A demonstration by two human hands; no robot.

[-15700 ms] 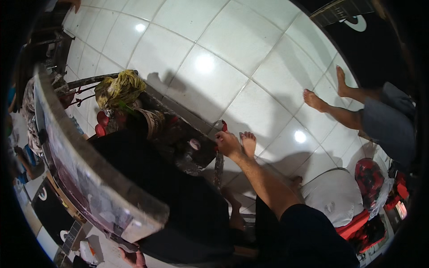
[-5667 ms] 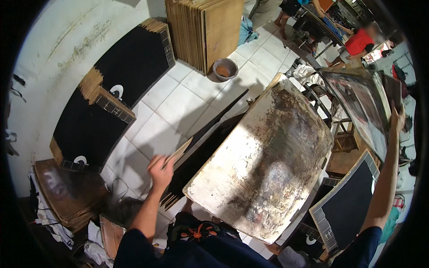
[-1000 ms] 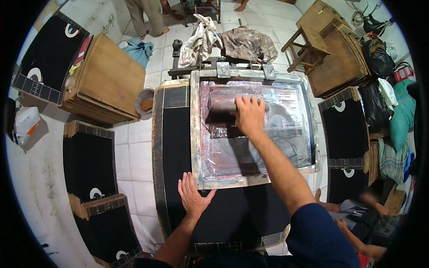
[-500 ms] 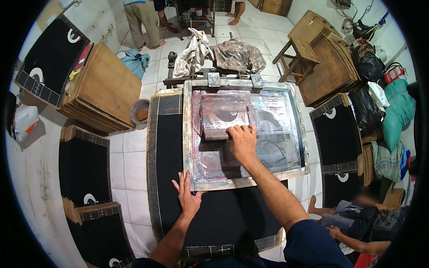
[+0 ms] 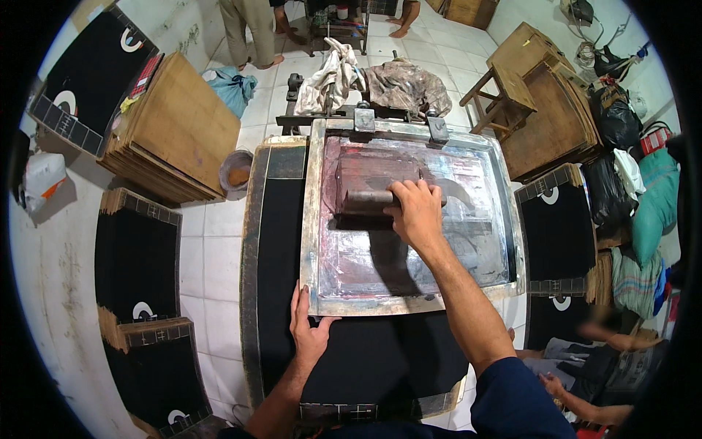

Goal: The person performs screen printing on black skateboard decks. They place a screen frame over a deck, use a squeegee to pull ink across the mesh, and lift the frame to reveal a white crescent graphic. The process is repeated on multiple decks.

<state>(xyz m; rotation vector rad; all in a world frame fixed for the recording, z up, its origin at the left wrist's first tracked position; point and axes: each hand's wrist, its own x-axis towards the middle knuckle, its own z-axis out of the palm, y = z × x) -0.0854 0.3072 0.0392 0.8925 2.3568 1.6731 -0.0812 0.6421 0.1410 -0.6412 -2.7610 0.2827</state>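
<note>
A screen printing frame [image 5: 311, 219] with a worn, paint-stained wooden border lies over a black panel [image 5: 351, 358] on the board in front of me. My right hand [image 5: 418, 212] is closed round the right part of a brown squeegee [image 5: 365, 203], which lies crosswise on the mesh. Dark reddish ink [image 5: 373, 167] covers the mesh beyond the squeegee. At the frame's near left corner is my left hand [image 5: 310, 333], its fingers along the side edge and its thumb along the near edge. Two metal clamps [image 5: 364, 121] hold the frame's far edge.
Stacks of black panels [image 5: 139, 256] stand left and right. A stack of wooden boards [image 5: 179, 124] and a bucket [image 5: 236, 173] are at the far left. Stained rags [image 5: 406, 84] drape behind the clamps. A wooden stool [image 5: 504, 99] stands far right; another person's arm [image 5: 585, 406] shows at lower right.
My right hand and the squeegee have moved a little farther from me over the mesh. My left hand stays at the frame's corner. The whole view has shifted slightly.
</note>
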